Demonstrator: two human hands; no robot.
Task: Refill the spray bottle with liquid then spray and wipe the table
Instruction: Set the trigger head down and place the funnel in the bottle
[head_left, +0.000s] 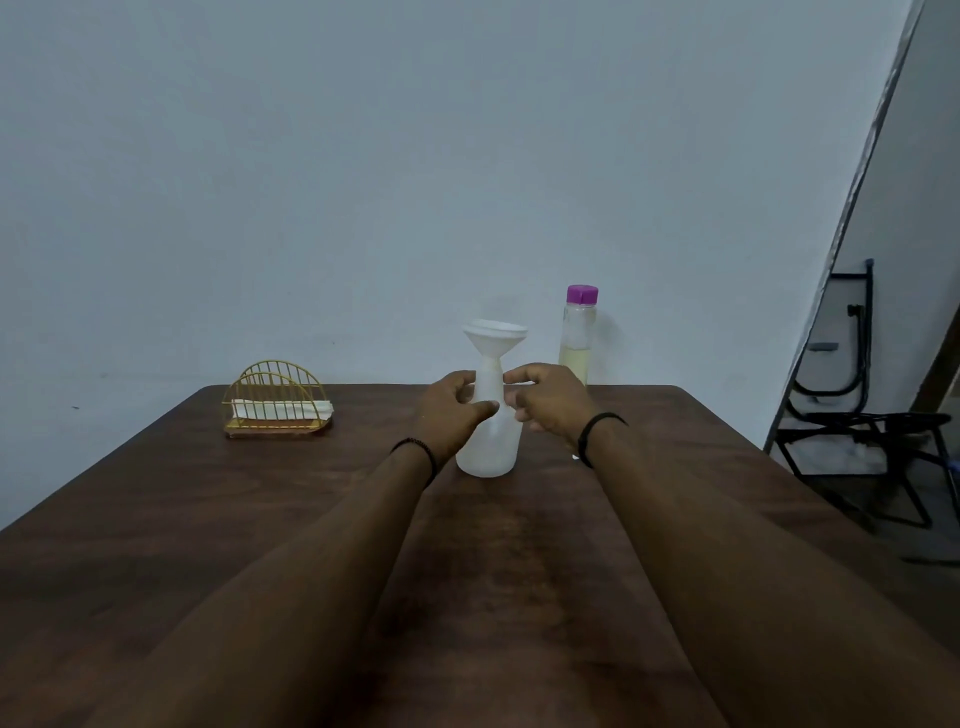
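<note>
A translucent white spray bottle stands upright near the middle of the table, its spray head off and a white funnel seated in its neck. Whether any liquid is inside cannot be told through the cloudy plastic. Behind it, at the far edge, stands one clear bottle with a purple cap, roughly a third full of pale yellow liquid.

The left hand curls round the bottle's neck from one side, thumb across the front; the right hand does likewise from the other side, fingertips on the neck. Each wrist bears one dark band.

One gold wire holder at the far left contains folded white cloths.

The table is dark brown wood against a plain pale wall. A black folding chair stands at the right.
</note>
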